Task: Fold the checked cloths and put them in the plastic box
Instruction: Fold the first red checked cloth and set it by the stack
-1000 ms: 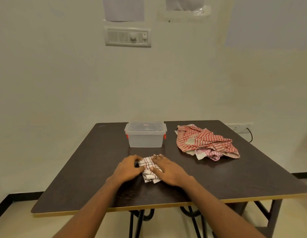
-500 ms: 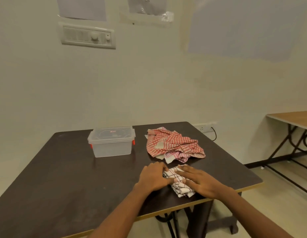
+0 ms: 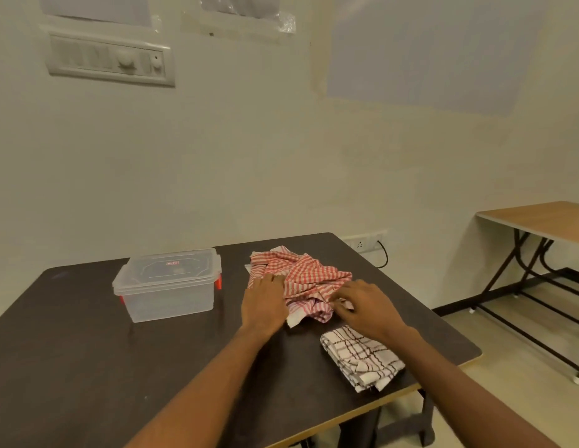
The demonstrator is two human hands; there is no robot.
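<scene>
A: What are the hands doing?

B: The left hand (image 3: 265, 302) is lying on the near left side of the red checked heap (image 3: 311, 276), fingers fairly straight, pressing rather than gripping. The right hand (image 3: 365, 307) is curling its fingers at the heap's near edge. It seems to be pinching a pale corner there, though the knuckles are hiding the contact.

A: Which step is going on?

B: I'd judge they are picking 1 cloth out of the heap to spread it for folding. How many cloths are tangled in it, I cannot tell.

A: And the rest?

B: 1 brown checked cloth (image 3: 362, 357) is lying folded just beside the right wrist, near the front edge of the table (image 3: 87, 350), not in the box. The plastic box (image 3: 168, 292) is standing left of the heap, its lid (image 3: 171, 266) sitting on top.

A: What is the next move asking for?

B: Probably lifting that corner while the left hand is holding the others down, so only 1 layer is coming free. The lid needs removing too.
</scene>
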